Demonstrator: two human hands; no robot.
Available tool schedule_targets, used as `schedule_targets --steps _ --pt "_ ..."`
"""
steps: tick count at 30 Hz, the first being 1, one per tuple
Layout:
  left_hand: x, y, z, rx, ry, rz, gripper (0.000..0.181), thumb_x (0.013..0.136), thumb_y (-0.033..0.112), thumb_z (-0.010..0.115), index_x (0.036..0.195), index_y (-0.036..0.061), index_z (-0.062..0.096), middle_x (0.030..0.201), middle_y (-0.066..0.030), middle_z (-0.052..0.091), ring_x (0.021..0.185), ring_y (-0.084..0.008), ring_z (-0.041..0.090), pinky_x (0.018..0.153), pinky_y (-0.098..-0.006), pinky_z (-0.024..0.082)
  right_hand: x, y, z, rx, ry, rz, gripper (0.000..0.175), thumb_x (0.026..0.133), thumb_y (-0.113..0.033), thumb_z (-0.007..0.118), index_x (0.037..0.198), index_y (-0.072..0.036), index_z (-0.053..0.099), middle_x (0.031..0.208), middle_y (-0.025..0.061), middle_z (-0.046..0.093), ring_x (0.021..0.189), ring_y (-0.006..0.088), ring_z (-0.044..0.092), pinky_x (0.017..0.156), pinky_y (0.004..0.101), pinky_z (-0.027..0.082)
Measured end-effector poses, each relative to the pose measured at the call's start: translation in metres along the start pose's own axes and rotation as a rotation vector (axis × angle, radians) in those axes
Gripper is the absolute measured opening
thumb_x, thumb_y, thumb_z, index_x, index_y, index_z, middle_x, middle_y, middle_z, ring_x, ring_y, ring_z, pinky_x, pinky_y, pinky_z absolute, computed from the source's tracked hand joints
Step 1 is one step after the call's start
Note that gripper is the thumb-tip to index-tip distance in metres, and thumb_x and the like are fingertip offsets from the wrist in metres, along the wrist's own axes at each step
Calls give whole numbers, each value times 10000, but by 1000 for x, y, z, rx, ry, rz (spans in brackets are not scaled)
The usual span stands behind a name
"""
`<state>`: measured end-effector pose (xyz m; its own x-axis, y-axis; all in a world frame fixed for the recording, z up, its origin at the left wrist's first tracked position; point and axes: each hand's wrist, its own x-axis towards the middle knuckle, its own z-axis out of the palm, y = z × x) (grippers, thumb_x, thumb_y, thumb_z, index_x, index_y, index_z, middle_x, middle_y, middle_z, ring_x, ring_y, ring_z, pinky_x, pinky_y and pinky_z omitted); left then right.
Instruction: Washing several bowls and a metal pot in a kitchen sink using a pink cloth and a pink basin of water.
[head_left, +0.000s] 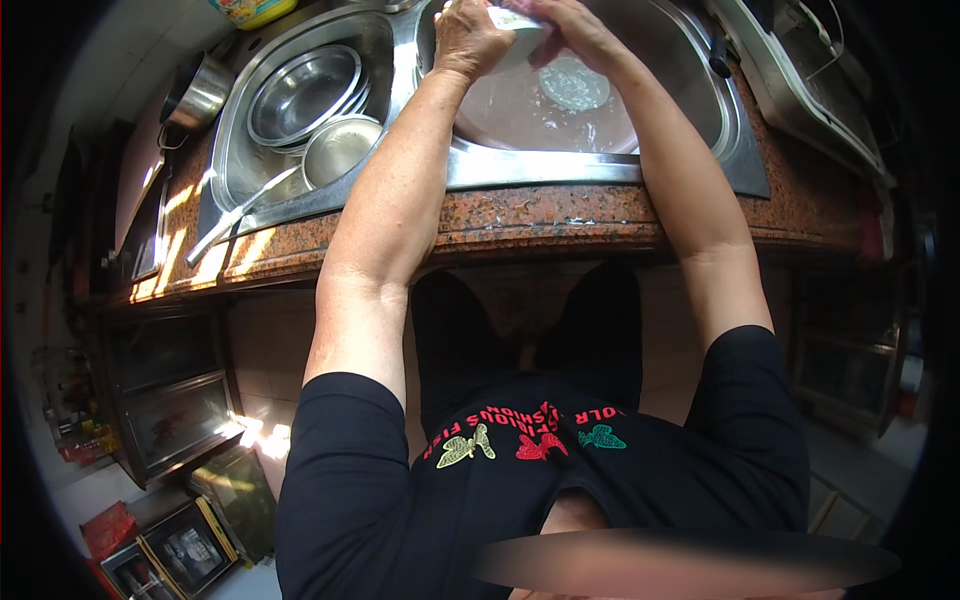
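Note:
Above the right basin (667, 90) of a stainless steel sink, my left hand (469, 37) grips a white bowl (521, 46) with a coloured pattern near its rim. My right hand (577, 26) presses a pink cloth (550, 46) against the bowl's right side. The top of the frame cuts off part of both hands and the bowl. Below them, cloudy water (517, 112) covers the bottom of the basin. A bright, round, rippled patch (576, 84) shows in it, just under my right hand.
In the left basin stand stacked metal plates (300, 94) and a saucepan (341, 150), its handle (240, 214) jutting over the front edge. A metal pot (199, 94) is at the far left. Right of the sink lies a white rack or tray (795, 112). The granite counter edge (555, 217) is wet.

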<state>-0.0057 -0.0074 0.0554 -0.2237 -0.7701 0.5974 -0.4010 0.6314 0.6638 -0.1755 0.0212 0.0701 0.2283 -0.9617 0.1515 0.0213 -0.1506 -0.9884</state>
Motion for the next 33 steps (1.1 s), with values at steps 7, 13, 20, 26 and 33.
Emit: schedule_targets --steps 7,13,20,26,33 --pt "9 -11 6 -518 306 158 389 795 38 498 1177 2 560 950 -122 654 908 -252 616 845 -355 464 5 -1 -5 382 72 256 409 970 -394 404 1118 -66 599 759 73 641 319 138 459 260 235 335" --pt "14 -50 7 -645 303 -153 266 846 107 568 1061 -33 640 955 -112 664 871 -224 625 790 -363 483 19 16 24 704 -301 274 488 966 -411 384 1039 22 595 788 130 640 467 183 565 329 243 396" --pt "10 4 8 -517 112 -426 297 834 209 630 995 -35 677 839 -149 691 764 -221 659 669 -377 512 17 37 -7 680 -242 268 379 947 -327 436 935 2 624 693 65 605 498 168 558 394 263 434" --pt "16 -110 24 259 82 66 262 899 246 538 978 72 717 873 -202 687 799 -324 671 708 -418 505 24 60 7 -78 -285 234 260 792 -73 606 1044 -36 660 810 38 625 651 134 603 576 259 533" --pt "5 -123 20 801 212 243 141 836 169 578 853 69 675 821 -179 673 791 -369 638 699 -431 485 14 110 -34 -1070 -284 330 304 773 -5 577 1059 -96 631 978 152 659 821 244 659 616 394 541"
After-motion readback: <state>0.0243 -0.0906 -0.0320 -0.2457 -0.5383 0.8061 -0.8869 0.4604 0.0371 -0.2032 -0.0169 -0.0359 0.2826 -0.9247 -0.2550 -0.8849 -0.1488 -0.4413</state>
